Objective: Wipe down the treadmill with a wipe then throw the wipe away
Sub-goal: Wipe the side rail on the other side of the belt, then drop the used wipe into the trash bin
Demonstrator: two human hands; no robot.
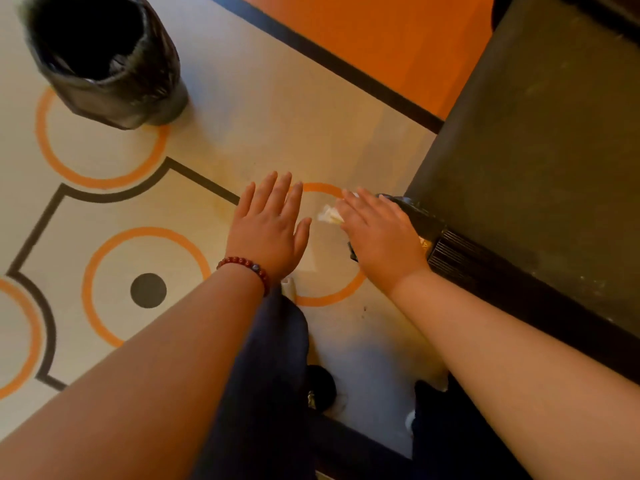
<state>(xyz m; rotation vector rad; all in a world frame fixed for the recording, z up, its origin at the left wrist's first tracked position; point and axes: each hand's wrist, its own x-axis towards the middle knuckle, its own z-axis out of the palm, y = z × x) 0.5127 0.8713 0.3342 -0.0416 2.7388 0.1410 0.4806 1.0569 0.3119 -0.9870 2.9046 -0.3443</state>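
Note:
My right hand (381,233) hovers palm down over the black rear end cap (424,216) of the treadmill (540,140). A crumpled white wipe (329,214) sticks out from under its fingers, held from below; the thumb is hidden. To its left, apart from it, my left hand (270,226) is held flat with fingers spread over the floor and holds nothing; a red bead bracelet circles its wrist. A trash bin (107,57) with a black liner stands open on the floor at the top left.
The dark treadmill belt fills the right side, with a ribbed side rail (450,254) by my right wrist. The pale floor (242,109) has orange rings and black lines. My dark trouser legs and a shoe (320,386) show at the bottom.

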